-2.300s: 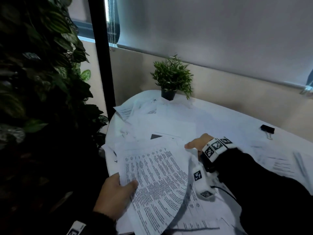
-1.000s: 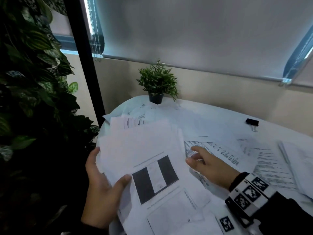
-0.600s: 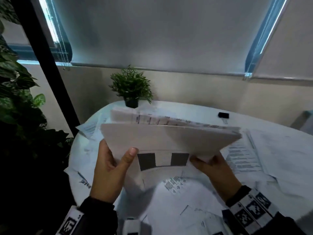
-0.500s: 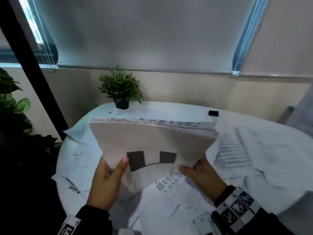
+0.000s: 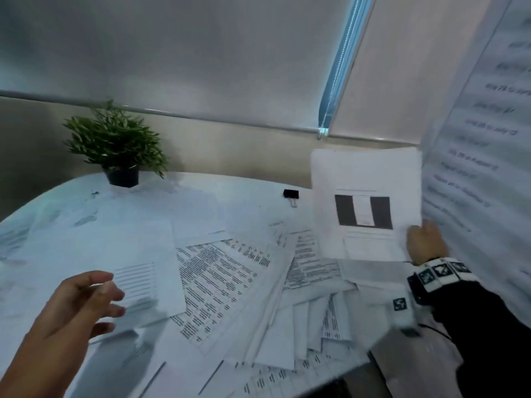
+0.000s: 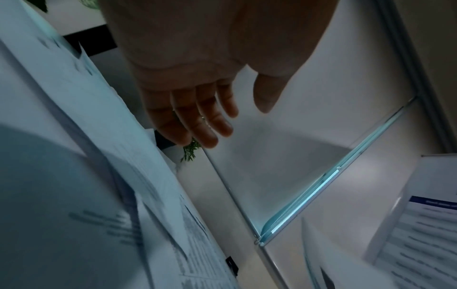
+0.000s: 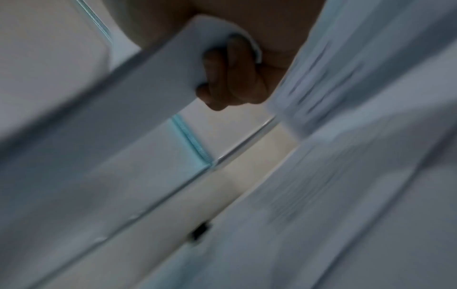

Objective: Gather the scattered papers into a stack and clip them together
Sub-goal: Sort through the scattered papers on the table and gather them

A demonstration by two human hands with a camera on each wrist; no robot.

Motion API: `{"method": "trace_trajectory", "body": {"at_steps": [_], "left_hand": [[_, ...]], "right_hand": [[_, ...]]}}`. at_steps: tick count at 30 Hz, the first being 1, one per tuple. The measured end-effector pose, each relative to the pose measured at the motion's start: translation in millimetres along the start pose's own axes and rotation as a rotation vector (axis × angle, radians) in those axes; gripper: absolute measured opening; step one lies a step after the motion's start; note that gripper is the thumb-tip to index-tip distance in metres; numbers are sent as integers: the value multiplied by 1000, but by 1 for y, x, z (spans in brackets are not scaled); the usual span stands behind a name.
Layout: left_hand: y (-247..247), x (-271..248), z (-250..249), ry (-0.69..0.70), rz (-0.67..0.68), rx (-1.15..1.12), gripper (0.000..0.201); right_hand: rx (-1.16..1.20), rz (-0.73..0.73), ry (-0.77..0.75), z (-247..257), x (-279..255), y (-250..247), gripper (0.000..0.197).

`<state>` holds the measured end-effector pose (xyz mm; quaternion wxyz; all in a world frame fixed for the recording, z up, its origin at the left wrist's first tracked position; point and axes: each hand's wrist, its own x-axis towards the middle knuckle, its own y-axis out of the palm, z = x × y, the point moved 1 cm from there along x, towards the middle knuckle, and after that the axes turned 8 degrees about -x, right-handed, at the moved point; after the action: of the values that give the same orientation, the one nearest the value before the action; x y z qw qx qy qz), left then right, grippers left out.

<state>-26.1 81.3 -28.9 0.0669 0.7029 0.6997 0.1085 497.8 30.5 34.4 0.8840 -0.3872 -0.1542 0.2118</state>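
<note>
My right hand (image 5: 425,242) grips a gathered stack of papers (image 5: 365,202) by its lower right corner and holds it upright above the table's right side; its top sheet shows a dark block figure. In the right wrist view the fingers (image 7: 230,78) curl round the stack's edge (image 7: 158,82). My left hand (image 5: 80,305) hovers with relaxed, spread fingers over the loose sheets (image 5: 218,277) scattered across the white table (image 5: 253,193), holding nothing; the left wrist view shows its fingers (image 6: 197,121) straight. A black binder clip (image 5: 290,193) lies at the table's far side.
A small potted plant (image 5: 117,150) stands at the back left of the table. A large printed sheet or poster (image 5: 482,139) hangs close at the right. A wall and lowered blinds (image 5: 201,53) are behind the table.
My left hand has let go of the stack and dropped toward the loose sheets at the left. My right hand alone has carried the stack to the right and turned it upright.
</note>
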Motion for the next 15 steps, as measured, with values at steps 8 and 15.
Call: {"method": "trace_trajectory", "body": {"at_steps": [8, 15], "left_hand": [[-4, -6, 12, -59, 4, 122, 19], [1, -2, -27, 42, 110, 481, 11]], "right_hand": [[-531, 22, -117, -64, 35, 2, 19], [-1080, 265, -161, -107, 73, 33, 24]]}}
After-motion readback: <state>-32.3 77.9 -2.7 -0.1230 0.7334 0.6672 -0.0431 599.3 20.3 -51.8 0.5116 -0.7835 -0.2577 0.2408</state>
